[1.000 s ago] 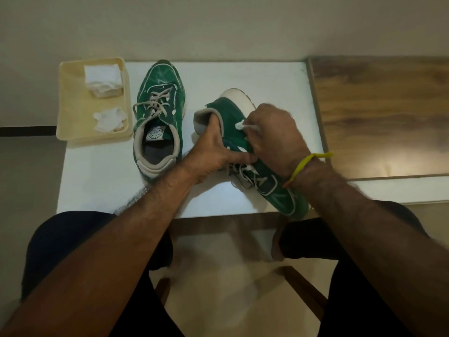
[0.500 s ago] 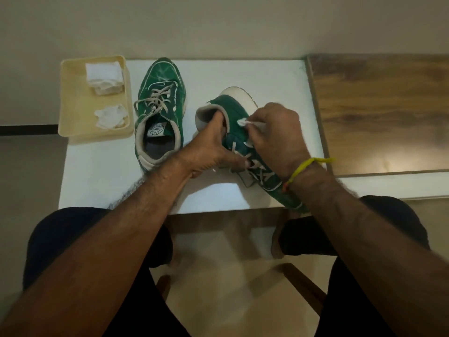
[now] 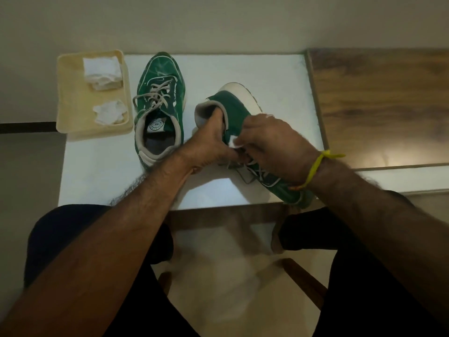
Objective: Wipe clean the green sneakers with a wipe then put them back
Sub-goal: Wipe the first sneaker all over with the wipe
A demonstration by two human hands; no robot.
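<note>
Fingers of the right hand [image 3: 272,144] curl round a small white wipe [image 3: 233,143] and press it against the green side of the tipped sneaker [image 3: 237,110], near the collar. Left hand [image 3: 209,147] grips that same sneaker at its opening: the thumb goes down inside the grey collar and the other fingers wrap beneath, out of sight. This sneaker lies on its side on the white table [image 3: 279,74], heel toward the wall and white sole facing right, while its toe hangs over the near edge by the right wrist. A yellow band [image 3: 315,166] circles that wrist.

Sneaker 2 [image 3: 159,105] stands upright just left of the first, toe toward the wall, laces loose, with pale streaks on its toe. Left again, touching the table's corner, sits a cream tray [image 3: 73,98] holding 2 wads of white tissue: a folded stack [image 3: 102,71] at the far end and a crumpled piece [image 3: 110,113] nearer. To the right of the table lies a wooden top [image 3: 384,105].
</note>
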